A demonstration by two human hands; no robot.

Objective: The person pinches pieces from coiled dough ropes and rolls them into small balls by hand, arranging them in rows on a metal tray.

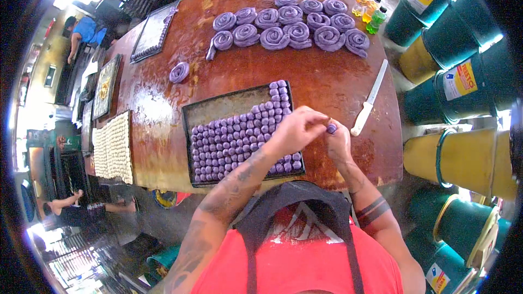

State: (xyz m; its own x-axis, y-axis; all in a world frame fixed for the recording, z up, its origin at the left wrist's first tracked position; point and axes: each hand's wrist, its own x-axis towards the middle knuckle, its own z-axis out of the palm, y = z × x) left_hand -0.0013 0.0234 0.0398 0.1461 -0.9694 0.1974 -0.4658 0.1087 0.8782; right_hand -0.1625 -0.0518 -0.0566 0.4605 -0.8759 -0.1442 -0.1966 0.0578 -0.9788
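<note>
Above the right edge of a dark baking tray (187, 125), my two hands meet. My right hand (339, 141) is closed around a piece of purple dough (331, 128), and its end shows at the top of the fist. The fingers of my left hand (299, 129) are pinched together right beside that end; what lies between them is hidden. Rows of small purple dough balls (234, 141) fill most of the tray, and its bare metal shows at the upper left. My left forearm covers part of the lower right rows.
Coiled purple dough ropes (275, 38) lie across the far table, with a single coil (179, 72) apart. A white-handled knife (370, 98) rests on the right. Other trays (155, 32), pale dough balls (113, 147), bottles (376, 20), large tubs (463, 158) and other people (84, 32) surround the table.
</note>
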